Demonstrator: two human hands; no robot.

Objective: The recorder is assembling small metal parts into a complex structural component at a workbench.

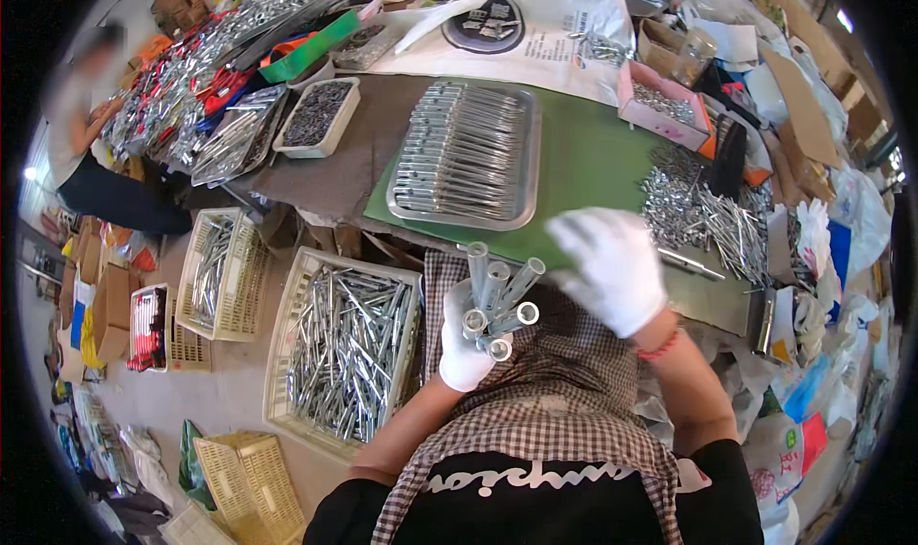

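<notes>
My left hand (461, 354), in a white glove, is closed around a bunch of several shiny metal tubes (494, 287). Their open round ends point upward, in front of my checked apron. To the right, my gloved right hand (612, 270) hovers by the near edge of the table, slightly blurred. Its fingers and thumb look apart, and nothing shows between them. Beyond both hands, a clear tray (532, 177) on the green mat (585, 158) carries neat rows of slim metal pieces (459, 153). A loose metal rod (690, 263) lies just right of my right hand.
Small metal parts (712, 220) are heaped on the table's right side, below a pink box (665, 129). A white tub (352, 115) of small dark parts stands left of the tray. On the floor, a cream crate (277, 392) holds metal tubes. Another person (81, 129) works at far left.
</notes>
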